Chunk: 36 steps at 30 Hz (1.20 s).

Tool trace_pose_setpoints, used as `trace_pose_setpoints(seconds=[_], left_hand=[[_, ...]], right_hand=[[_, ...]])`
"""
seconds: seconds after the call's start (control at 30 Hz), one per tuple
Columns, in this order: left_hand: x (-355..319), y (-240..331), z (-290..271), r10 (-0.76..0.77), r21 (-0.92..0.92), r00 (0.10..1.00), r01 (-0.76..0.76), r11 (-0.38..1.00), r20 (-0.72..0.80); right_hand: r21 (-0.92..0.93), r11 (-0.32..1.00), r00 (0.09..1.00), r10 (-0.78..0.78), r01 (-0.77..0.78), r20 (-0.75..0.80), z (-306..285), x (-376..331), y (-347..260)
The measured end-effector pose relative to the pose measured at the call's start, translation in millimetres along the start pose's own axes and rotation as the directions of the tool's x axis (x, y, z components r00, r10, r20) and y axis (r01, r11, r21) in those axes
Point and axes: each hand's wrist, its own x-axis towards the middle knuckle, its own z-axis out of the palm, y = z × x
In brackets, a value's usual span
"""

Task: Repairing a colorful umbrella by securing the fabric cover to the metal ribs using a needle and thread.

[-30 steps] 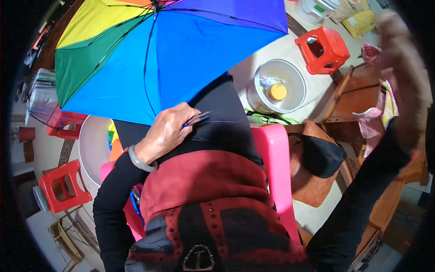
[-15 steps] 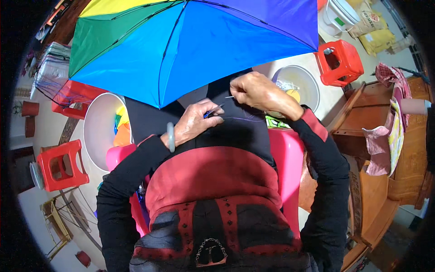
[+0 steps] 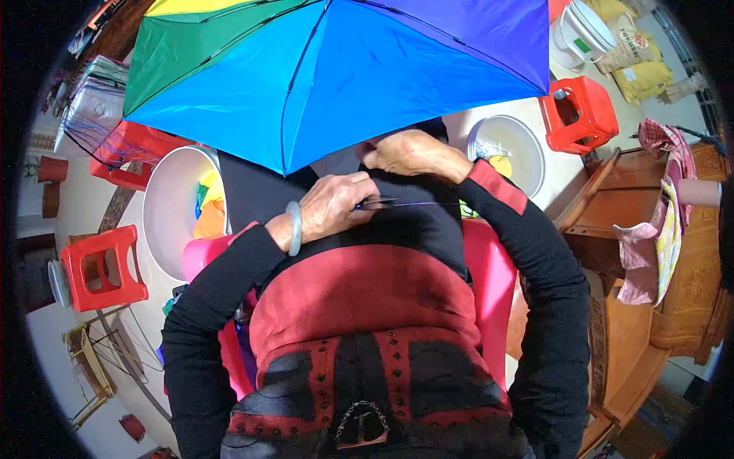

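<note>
A rainbow umbrella [image 3: 382,84], its canopy spread with dark ribs showing, fills the area in front of my lap, blue panels nearest me. My left hand [image 3: 336,203], with a pale bangle at the wrist, is closed on small thread snips [image 3: 380,202]; their thin pointed blades stick out to the right. From near the blades a fine purple thread [image 3: 428,203] runs right across my dark trousers. My right hand [image 3: 413,153] is closed in a pinch at the blue panel's lower edge, its fingertips partly hidden. What it holds cannot be made out.
Left of my lap stands a white tub [image 3: 172,229] with coloured cloth inside. Another pale tub [image 3: 527,164] is at the right. Red stools [image 3: 103,268] stand around, and I sit in a pink chair [image 3: 489,283]. Wooden furniture [image 3: 612,206] with hanging cloths is at the right.
My right hand has moved left and slightly down to the umbrella's edge; the thin, needle-like thing at its fingertips no longer shows. The snips' blades now point right. The view has shifted slightly.
</note>
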Motion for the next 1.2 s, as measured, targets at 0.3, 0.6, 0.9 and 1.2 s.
trace_pose_setpoints(seconds=[0.3,0.6,0.9,1.2], left_hand=[[-19.8,17.8,-16.4,-0.085,-0.038,0.993,0.083,0.996,-0.082],[-24.6,41.7,-31.5,-0.108,0.026,0.98,0.114,0.993,-0.164],[-21.7,60.9,-28.8,-0.1,-0.063,0.974,0.089,0.994,-0.203],[-9.7,102.8,-115.8,-0.021,0.181,0.962,0.072,0.981,-0.273]], right_hand=[[-0.087,0.991,0.994,-0.105,0.104,-0.002,-9.3,-13.2,-8.5],[0.712,0.65,0.96,0.112,-0.267,0.257,-32.6,-61.7,-68.4],[0.647,0.745,0.986,0.095,-0.162,0.137,-35.5,-84.3,-71.6],[0.128,0.967,0.667,0.245,-0.221,-0.703,-209.4,-173.1,-12.4]])
